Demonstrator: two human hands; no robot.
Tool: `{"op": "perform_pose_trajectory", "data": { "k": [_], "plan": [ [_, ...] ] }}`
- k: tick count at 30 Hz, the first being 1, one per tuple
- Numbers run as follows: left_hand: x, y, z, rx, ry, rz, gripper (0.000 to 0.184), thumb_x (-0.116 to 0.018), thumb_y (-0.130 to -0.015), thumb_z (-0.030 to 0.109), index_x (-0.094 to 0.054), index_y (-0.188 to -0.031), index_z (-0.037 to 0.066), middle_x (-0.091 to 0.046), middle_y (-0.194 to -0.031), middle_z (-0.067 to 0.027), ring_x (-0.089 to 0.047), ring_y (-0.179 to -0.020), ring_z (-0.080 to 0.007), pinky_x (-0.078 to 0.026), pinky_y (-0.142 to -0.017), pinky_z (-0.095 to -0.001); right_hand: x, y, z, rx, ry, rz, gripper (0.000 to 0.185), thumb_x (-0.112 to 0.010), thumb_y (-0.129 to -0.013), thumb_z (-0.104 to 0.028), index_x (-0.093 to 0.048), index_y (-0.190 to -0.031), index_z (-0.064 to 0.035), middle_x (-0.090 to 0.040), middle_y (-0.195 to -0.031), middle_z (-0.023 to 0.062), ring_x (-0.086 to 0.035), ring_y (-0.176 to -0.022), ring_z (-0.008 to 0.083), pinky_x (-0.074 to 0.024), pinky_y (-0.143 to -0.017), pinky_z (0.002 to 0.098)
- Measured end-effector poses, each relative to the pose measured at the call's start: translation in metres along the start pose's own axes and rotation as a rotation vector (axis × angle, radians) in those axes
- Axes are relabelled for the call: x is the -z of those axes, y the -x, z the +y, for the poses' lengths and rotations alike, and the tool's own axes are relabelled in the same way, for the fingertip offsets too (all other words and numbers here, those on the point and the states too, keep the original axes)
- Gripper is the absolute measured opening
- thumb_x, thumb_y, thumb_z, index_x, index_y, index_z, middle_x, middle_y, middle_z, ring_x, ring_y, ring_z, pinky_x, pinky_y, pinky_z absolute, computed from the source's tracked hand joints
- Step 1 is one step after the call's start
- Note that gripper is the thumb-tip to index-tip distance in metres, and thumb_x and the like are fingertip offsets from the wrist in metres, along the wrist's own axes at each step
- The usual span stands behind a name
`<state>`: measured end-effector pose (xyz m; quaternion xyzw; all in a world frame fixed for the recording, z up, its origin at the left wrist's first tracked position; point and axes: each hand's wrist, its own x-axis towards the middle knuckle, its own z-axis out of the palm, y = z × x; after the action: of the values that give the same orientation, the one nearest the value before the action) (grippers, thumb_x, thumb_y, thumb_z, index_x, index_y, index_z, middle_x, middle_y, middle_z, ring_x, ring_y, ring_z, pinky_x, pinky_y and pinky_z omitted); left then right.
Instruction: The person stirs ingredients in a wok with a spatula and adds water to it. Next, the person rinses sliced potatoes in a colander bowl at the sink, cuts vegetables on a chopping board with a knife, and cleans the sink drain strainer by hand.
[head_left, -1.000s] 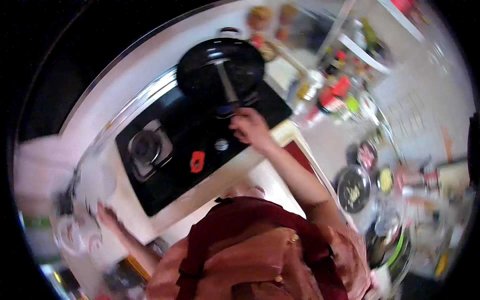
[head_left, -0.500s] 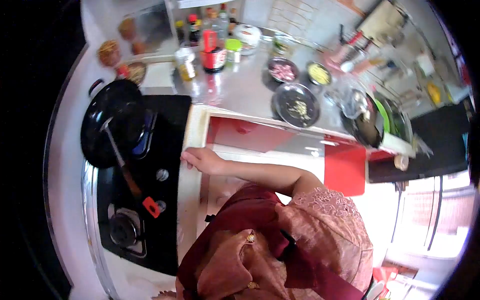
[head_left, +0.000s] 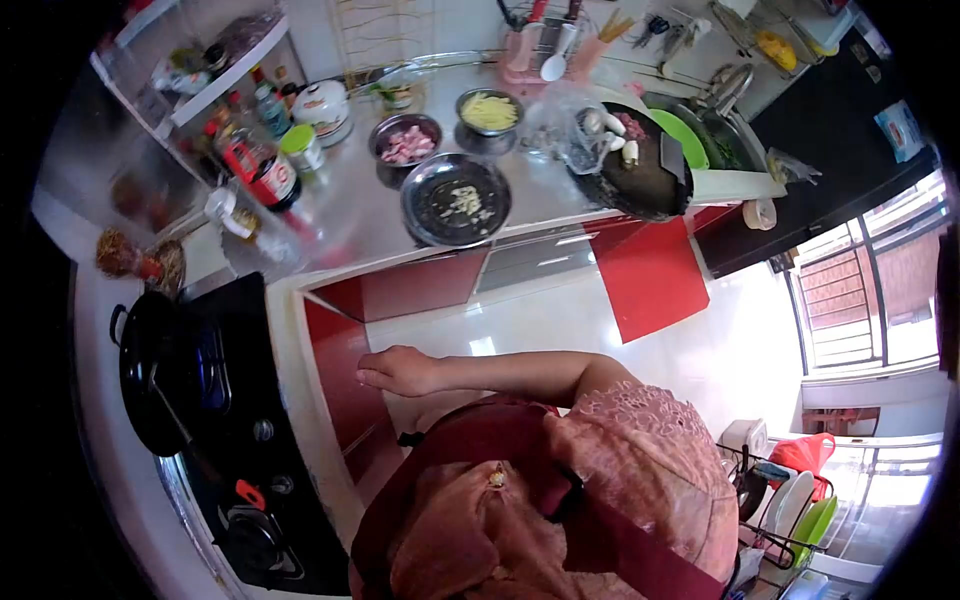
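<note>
My right hand hangs in front of the red cabinet door, below the counter edge, its fingers curled in with nothing visible in them. My left hand is out of view. Left of my right hand, a black wok sits on the gas stove. A spatula with a red-ended handle leans from the wok across the stove. On the counter ahead stand a metal dish with chopped white pieces, a bowl of diced pink meat and a bowl of yellow shreds.
Sauce bottles, a green-lidded jar and a white lidded pot stand at the back left. Farther right are a dark round board, a plastic bag and the sink. A dish rack stands at lower right.
My view has turned to the right, so the stove and wok sit farther left. My right hand has come off the stove-side counter edge and now hangs away from it.
</note>
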<state>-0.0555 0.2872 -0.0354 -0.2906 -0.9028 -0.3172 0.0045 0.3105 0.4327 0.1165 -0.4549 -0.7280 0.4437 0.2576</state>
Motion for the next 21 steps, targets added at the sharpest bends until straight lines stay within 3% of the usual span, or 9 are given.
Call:
{"op": "perform_pose_trajectory", "data": {
  "k": [8, 10, 12, 14, 16, 17, 18, 19, 21],
  "plan": [
    [-0.026, 0.021, 0.043, 0.097, -0.157, 0.087, 0.024, -0.06, -0.085, 0.019, -0.056, -0.095, -0.002, -0.053, -0.089, -0.0117, -0.051, -0.082, -0.0213, -0.043, -0.076, -0.0332, 0.116, 0.11, 0.088, -0.035, -0.017, 0.219, 0.019, -0.056, -0.088, -0.026, -0.058, -0.093, -0.0079, -0.064, -0.078, 0.0103, -0.063, -0.071, 0.0277, -0.0477, -0.064, 0.0369],
    [-0.03, 0.035, 0.053, 0.097, -0.154, 0.156, 0.023, -0.061, -0.085, 0.018, -0.055, -0.096, -0.002, -0.053, -0.091, -0.012, -0.051, -0.084, -0.0215, -0.044, -0.077, -0.0333, 0.143, 0.139, 0.112, -0.121, -0.011, 0.257, 0.022, -0.057, -0.086, -0.027, -0.059, -0.097, -0.0084, -0.064, -0.082, 0.0121, -0.062, -0.077, 0.0306, -0.0478, -0.068, 0.0393],
    [-0.034, 0.062, 0.075, 0.007, -0.057, 0.282, 0.023, -0.061, -0.085, 0.016, -0.055, -0.097, -0.002, -0.053, -0.092, -0.0122, -0.051, -0.086, -0.0216, -0.044, -0.079, -0.0334, 0.168, 0.171, 0.123, -0.197, -0.018, 0.309, 0.023, -0.058, -0.084, -0.027, -0.059, -0.098, -0.0087, -0.065, -0.084, 0.0127, -0.062, -0.08, 0.0312, -0.048, -0.07, 0.0399],
    [-0.046, 0.095, 0.113, -0.213, 0.197, 0.326, 0.023, -0.061, -0.084, 0.015, -0.055, -0.097, -0.002, -0.054, -0.093, -0.0124, -0.052, -0.087, -0.0218, -0.044, -0.08, -0.0335, 0.195, 0.199, 0.128, -0.254, -0.036, 0.376, 0.022, -0.059, -0.083, -0.025, -0.06, -0.098, -0.0085, -0.064, -0.083, 0.0123, -0.063, -0.079, 0.0296, -0.0483, -0.07, 0.0386],
    [-0.062, 0.143, 0.182, -0.464, 0.532, 0.148, 0.022, -0.061, -0.084, 0.014, -0.055, -0.098, -0.003, -0.054, -0.094, -0.0127, -0.052, -0.089, -0.022, -0.044, -0.082, -0.0336, 0.218, 0.219, 0.153, -0.323, -0.057, 0.493, 0.025, -0.062, -0.082, -0.025, -0.058, -0.1, -0.0072, -0.064, -0.084, 0.0118, -0.063, -0.08, 0.0283, -0.0485, -0.07, 0.0372],
    [-0.043, 0.183, 0.27, -0.663, 0.548, -0.101, 0.023, -0.059, -0.085, 0.008, -0.051, -0.104, -0.001, -0.052, -0.099, -0.0125, -0.051, -0.088, -0.0237, -0.043, -0.079, -0.0337, 0.231, 0.227, 0.164, -0.358, -0.071, 0.552, 0.027, -0.063, -0.081, -0.024, -0.058, -0.101, -0.0065, -0.064, -0.084, 0.0116, -0.063, -0.08, 0.0276, -0.0487, -0.07, 0.0365],
    [-0.051, 0.212, 0.326, -0.634, 0.56, -0.265, 0.026, -0.061, -0.083, 0.009, -0.051, -0.106, 0.001, -0.05, -0.103, -0.0113, -0.05, -0.092, -0.0227, -0.042, -0.082, -0.0327, 0.253, 0.231, 0.166, -0.364, -0.02, 0.668, 0.034, -0.066, -0.078, -0.023, -0.056, -0.104, -0.005, -0.064, -0.089, 0.0119, -0.063, -0.08, 0.0276, -0.0487, -0.07, 0.0356],
    [-0.058, 0.239, 0.373, -0.862, 0.683, -0.359, 0.029, -0.063, -0.082, 0.01, -0.051, -0.107, 0.001, -0.049, -0.106, -0.0104, -0.05, -0.095, -0.0205, -0.041, -0.082, -0.0309, 0.279, 0.23, 0.17, -0.37, 0.027, 0.784, 0.041, -0.069, -0.075, -0.022, -0.054, -0.108, -0.0034, -0.063, -0.093, 0.0123, -0.063, -0.08, 0.0276, -0.0488, -0.069, 0.0347],
    [-0.079, 0.284, 0.445, -0.838, 0.866, -0.742, 0.039, -0.066, -0.078, 0.009, -0.048, -0.112, 0.002, -0.049, -0.107, -0.0098, -0.049, -0.093, -0.0181, -0.043, -0.078, -0.0301, 0.333, 0.221, 0.188, -0.318, 0.165, 1.001, 0.065, -0.076, -0.068, -0.019, -0.044, -0.122, -0.0033, -0.056, -0.109, 0.0165, -0.059, -0.094, 0.0311, -0.0481, -0.076, 0.0369]
  ]
}}
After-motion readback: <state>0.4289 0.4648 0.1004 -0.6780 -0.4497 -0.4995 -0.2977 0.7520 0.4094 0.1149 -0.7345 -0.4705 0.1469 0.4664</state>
